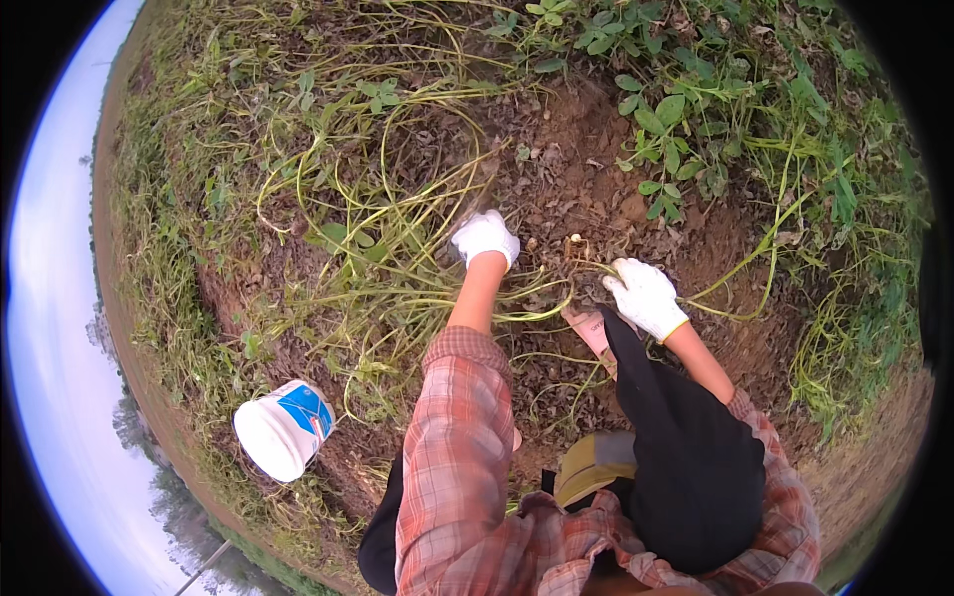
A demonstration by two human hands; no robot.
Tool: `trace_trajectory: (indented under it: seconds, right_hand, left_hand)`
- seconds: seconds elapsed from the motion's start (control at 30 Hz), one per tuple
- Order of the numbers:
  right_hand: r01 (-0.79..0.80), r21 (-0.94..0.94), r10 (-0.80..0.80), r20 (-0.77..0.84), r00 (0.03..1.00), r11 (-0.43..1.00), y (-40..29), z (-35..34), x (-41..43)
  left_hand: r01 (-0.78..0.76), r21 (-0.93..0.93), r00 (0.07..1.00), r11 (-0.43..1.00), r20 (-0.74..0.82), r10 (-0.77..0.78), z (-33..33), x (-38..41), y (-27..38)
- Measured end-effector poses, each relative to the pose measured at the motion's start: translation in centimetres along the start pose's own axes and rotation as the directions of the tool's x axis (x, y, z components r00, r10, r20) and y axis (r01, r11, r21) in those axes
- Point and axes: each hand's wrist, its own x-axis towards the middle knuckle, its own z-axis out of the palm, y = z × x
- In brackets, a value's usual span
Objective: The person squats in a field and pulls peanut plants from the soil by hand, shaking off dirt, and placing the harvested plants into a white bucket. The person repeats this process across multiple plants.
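Observation:
In a white knitted glove, my left hand (486, 237) reaches in among long green vine stems (417, 201); its fingertips are blurred, so whether they hold any stems is unclear. My right hand (645, 296), gloved in the same way with a yellow cuff edge, is at a plant stem (600, 266) that runs towards a small root clump (576, 253) on the soil. A pale peanut pod (575, 238) shows at that clump. The right thumb and forefinger are near the stem's end, and their grip is partly hidden.
A white plastic bucket (272, 436) with a blue label stands among the vines at lower left. Leafy green plants (671, 134) grow at upper right. Dry leaves and brown soil (589, 149) lie ahead. A pink shoe (591, 334) shows beside my black-clad knee (671, 447).

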Motion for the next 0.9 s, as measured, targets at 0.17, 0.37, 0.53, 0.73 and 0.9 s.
trace_trajectory:
  seconds: [0.17, 0.37, 0.53, 0.73, 0.9]
  right_hand:
    - [-0.023, 0.026, 0.022, 0.023, 1.000, 0.999, -0.6, 0.3, 0.2]
    - [-0.065, 0.113, 0.068, -0.023, 0.997, 0.991, 1.2, 0.0, -0.7]
    - [0.026, 0.084, -0.025, -0.014, 1.000, 0.996, 0.3, 0.3, -1.0]
    - [0.225, -0.031, -0.227, -0.149, 0.963, 0.974, -1.5, 0.9, -1.5]
    - [0.244, -0.019, -0.245, -0.130, 0.961, 0.970, -0.9, -0.4, -2.2]
  left_hand:
    - [0.051, -0.297, 0.998, 0.954, 0.040, -0.041, 1.8, 0.0, -1.9]
    - [0.017, -0.300, 0.999, 0.954, 0.040, -0.005, 1.2, -4.6, 0.7]
    - [0.054, -0.299, 0.998, 0.953, 0.002, -0.056, 2.5, -7.8, -1.4]
    - [0.009, -0.228, 1.000, 0.974, 0.007, -0.008, 1.6, -12.7, -2.4]
    - [-0.020, -0.194, 0.998, 0.981, -0.056, 0.009, 1.9, -13.8, -1.8]
